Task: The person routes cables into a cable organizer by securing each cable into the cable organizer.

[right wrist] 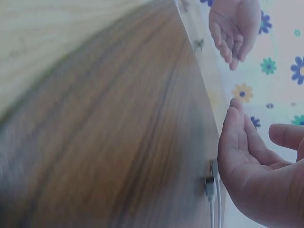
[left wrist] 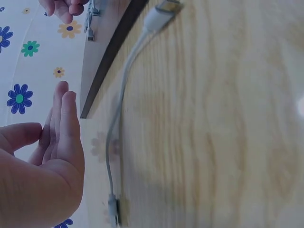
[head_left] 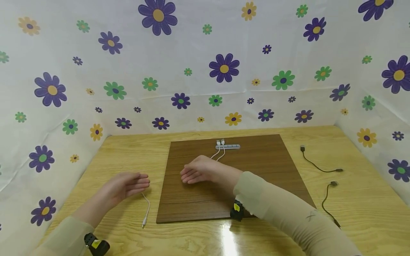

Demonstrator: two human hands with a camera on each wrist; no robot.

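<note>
My left hand (head_left: 123,186) hovers at the left of the board with its fingers nearly straight and nothing in it. Below it a short white USB cable (head_left: 148,209) lies on the table, its upper end hidden by the hand in the head view; the left wrist view shows the whole white cable (left wrist: 121,90). Over the brown wooden board (head_left: 256,185) is my right hand (head_left: 200,170), also empty, palm turned toward the left hand. Behind it, two white cables (head_left: 221,151) sit in the left slots of a grey cable holder (head_left: 232,146) near the board's far edge.
Two short black USB cables lie on the table right of the board, one (head_left: 317,166) farther back and one (head_left: 326,201) nearer. The light wooden table (head_left: 134,153) is enclosed by a flower-printed white cloth (head_left: 192,46) at the back and sides.
</note>
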